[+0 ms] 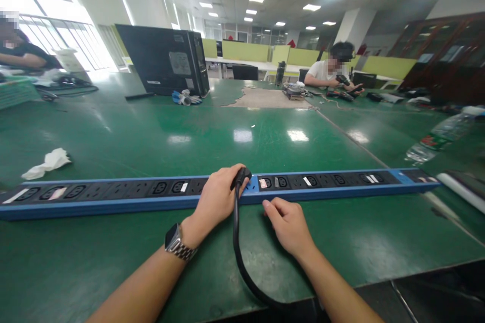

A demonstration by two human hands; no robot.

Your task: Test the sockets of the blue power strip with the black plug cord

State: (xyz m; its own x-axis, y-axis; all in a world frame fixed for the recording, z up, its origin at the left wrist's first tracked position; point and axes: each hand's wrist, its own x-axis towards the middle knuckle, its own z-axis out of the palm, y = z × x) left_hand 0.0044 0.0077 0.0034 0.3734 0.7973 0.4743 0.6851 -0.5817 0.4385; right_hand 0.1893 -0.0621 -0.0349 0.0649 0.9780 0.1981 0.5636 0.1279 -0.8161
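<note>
So the left hand [220, 194] has its fingers wrapped around a black plug [245, 176] over the middle of the blue strip [333, 193], which lies along the tabletop's [212, 154] near edge, while the right hand [288, 224] is loosely curled just beside it. Farther from that edge, there's a green basket [17, 93] off left, contents hard to make out, and a clear bottle [435, 139] off right.

from my remote station i could read no word or number. on the blue power strip [252, 198] i saw white stickers [184, 187] and pinkish stickers [57, 193], any print too small for me. the black computer tower [151, 55] bore a grey label [179, 63] and a small pale label [153, 82], both illegible. the red-and-green label [432, 140] on the plastic bottle [450, 128] was too blurred.
</note>
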